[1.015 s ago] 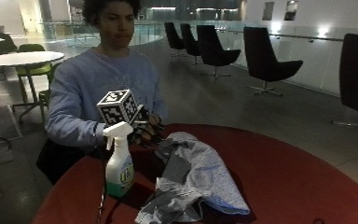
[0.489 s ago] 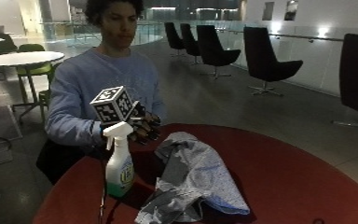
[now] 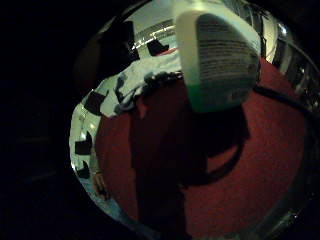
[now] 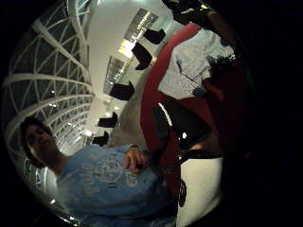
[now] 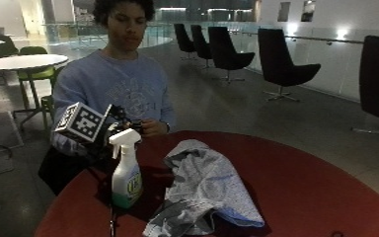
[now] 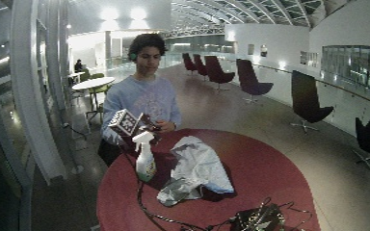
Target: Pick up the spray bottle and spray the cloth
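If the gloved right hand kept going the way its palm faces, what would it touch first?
Most likely the spray bottle: it fills the palm views, close in front of the right hand. The cloth lies beyond it. Depth is hard to judge.

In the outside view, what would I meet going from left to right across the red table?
Gloved hand → spray bottle → cloth → bare red table.

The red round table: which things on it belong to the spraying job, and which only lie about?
For the job:
- white plastic spray bottle with green liquid
- crumpled light grey cloth
- black-gloved right hand, behind the bottle's head

Lying about:
- dark box with tangled cables, at the table's near edge
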